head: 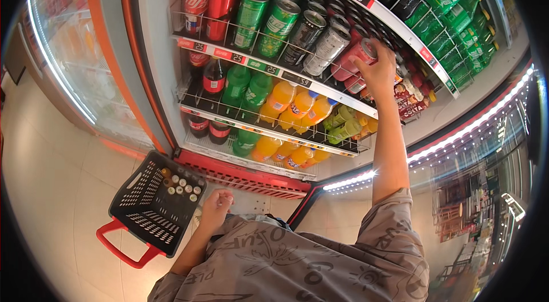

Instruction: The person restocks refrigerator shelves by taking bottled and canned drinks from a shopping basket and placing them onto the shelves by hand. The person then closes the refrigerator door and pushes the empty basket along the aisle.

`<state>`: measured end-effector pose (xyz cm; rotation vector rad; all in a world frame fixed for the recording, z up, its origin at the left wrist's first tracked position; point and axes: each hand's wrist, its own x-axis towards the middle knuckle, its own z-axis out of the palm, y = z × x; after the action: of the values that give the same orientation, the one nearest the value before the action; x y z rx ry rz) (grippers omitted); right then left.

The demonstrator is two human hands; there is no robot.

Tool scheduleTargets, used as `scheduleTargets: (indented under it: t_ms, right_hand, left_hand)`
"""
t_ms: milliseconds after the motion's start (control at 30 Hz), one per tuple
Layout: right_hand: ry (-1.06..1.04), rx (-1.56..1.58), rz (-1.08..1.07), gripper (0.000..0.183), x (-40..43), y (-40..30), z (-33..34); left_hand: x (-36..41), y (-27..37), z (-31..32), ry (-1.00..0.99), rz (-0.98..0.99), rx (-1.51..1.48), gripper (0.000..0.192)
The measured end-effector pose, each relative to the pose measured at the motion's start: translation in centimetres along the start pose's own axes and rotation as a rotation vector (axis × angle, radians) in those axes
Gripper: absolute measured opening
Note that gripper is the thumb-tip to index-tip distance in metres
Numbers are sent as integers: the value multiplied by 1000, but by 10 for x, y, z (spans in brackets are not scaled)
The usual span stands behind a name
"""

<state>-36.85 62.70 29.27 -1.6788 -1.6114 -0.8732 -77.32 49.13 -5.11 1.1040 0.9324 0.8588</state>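
Note:
My right hand [379, 66] reaches into the drinks cooler, its thumb and fingers around the top of a pinkish-red drink can [354, 61]. That can leans in the front of its row, behind the wire rail of the shelf. Just left of it stand a silver-white can [327, 51] and a black can [304, 36]. Green cans [279, 27] and red cans [221, 10] fill the rows farther left. My left hand [218, 207] hangs low in front of me with curled fingers, and nothing shows in it. Beside it sits a black shopping basket [150, 212] on the floor.
Several small bottles or cans with pale tops [182, 184] lie in the basket, whose red handle [128, 255] points towards me. Lower shelves hold orange soda bottles [281, 96] and green bottles [236, 83]. A lit glass door [463, 165] stands on the right.

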Motion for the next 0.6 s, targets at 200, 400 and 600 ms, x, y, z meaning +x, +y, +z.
scheduleTargets:
  t_ms: [200, 400, 600]
  right_hand:
    - [-44, -111, -143, 44, 0, 8, -4]
    - [69, 64, -138, 29, -16, -40, -24]
    - [-444, 544, 24, 17, -97, -76, 14]
  left_hand:
    - [1, -7, 0, -7, -21, -43, 15]
    - [5, -15, 1, -17, -100, 14, 17]
    - [16, -31, 4, -110, -91, 447, 30]
